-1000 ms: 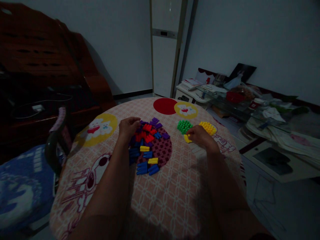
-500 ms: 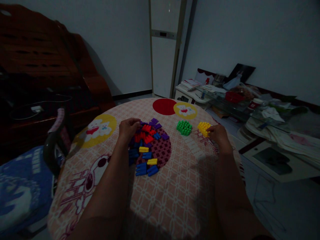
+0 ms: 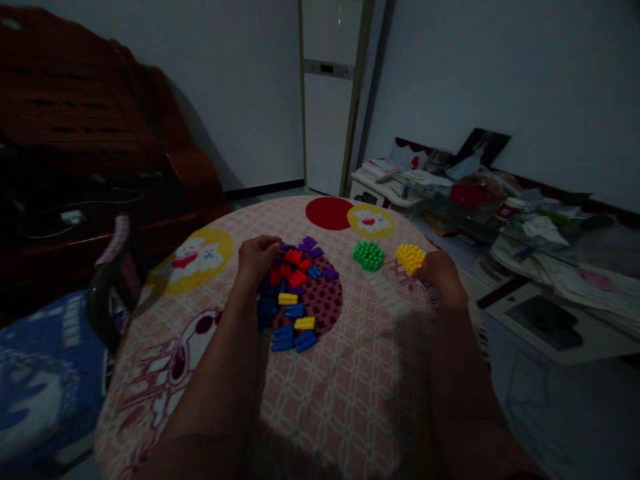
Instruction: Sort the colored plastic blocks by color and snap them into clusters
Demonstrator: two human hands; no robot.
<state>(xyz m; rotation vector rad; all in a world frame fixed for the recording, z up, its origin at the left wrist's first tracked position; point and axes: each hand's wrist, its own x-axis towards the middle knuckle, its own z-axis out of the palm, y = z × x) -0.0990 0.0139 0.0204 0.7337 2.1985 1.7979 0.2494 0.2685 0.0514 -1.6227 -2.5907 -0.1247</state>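
My left hand (image 3: 259, 257) rests at the left edge of a mixed heap of plastic building blocks, its fingers loosely bent and no block visible in them. Red blocks (image 3: 290, 272) and purple blocks (image 3: 315, 252) lie just right of its fingertips. Nearer to me are blue blocks (image 3: 283, 338) and yellow blocks (image 3: 305, 323), loose on the cloth. On the right, my right hand (image 3: 439, 272) is closed at the right edge of a tight yellow block cluster (image 3: 409, 257); its fingertips are partly hidden. A green block cluster (image 3: 369, 256) stands to the left of the yellow one.
The round table wears a patterned cloth (image 3: 345, 380). A chair with a blue cushion (image 3: 45, 373) stands at its left, near a wooden bench (image 3: 95, 133). A cluttered glass-topped cabinet (image 3: 465, 213) runs along the right wall. A tall white appliance (image 3: 327, 127) fills the corner.
My right hand's fingers have curled in more at the right edge of the yellow cluster. My left hand and the mixed heap look the same.
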